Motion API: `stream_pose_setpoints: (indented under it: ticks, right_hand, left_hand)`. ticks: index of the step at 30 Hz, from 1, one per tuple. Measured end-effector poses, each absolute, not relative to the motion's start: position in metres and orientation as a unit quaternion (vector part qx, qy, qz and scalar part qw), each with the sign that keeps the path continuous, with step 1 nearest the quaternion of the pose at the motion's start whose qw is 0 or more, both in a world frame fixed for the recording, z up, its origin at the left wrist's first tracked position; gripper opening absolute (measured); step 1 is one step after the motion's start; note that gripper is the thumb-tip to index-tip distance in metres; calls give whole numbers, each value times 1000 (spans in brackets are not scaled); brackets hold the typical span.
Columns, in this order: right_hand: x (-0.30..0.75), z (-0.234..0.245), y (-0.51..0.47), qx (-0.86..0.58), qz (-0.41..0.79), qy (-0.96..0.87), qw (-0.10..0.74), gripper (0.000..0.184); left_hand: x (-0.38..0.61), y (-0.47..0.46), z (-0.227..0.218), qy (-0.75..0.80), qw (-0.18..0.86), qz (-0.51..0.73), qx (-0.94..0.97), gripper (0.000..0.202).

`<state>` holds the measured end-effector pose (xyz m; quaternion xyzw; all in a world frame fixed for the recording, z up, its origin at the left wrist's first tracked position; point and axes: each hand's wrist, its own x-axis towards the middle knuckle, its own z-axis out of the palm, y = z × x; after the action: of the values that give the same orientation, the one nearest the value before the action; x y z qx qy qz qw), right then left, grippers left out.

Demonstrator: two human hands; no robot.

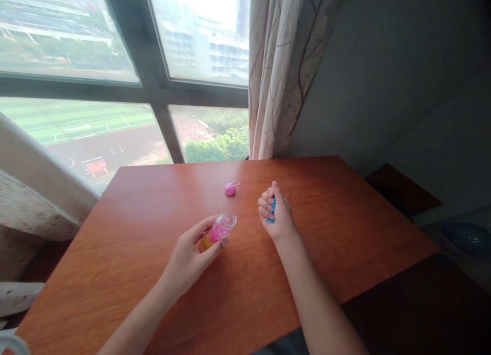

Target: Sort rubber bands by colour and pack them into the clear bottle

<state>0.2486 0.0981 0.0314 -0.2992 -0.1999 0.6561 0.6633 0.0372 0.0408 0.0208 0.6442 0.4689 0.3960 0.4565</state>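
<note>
My left hand (192,255) is wrapped round a small clear plastic bottle (219,229) that holds pink and yellow bits; the bottle is tilted, its open mouth toward the right. My right hand (275,214) is cupped palm-up just right of the bottle mouth, fingers curled over small blue pieces (272,211). A pink cap (230,189) lies on the wooden table (153,201) a little beyond both hands.
The table stands against a large window (126,89) with a patterned curtain (284,68) at the far right corner. A grey wall rises on the right. A cushioned seat edge (34,201) sits to the left of the table.
</note>
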Motion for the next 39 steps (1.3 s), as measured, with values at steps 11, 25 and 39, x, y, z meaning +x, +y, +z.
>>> stream_pose_setpoints:
  ticks: [11,25,39]
  right_hand:
    - [237,19,85,-101,762,44,638,24]
    - [222,20,75,-133,761,14,635,26]
    - [214,21,74,-173,750,-3,639,38]
  left_hand:
    - [42,36,25,442,278,277,807,35]
    - [47,34,31,427,322,263,803,32]
    - [47,34,37,439,347,244,792,34]
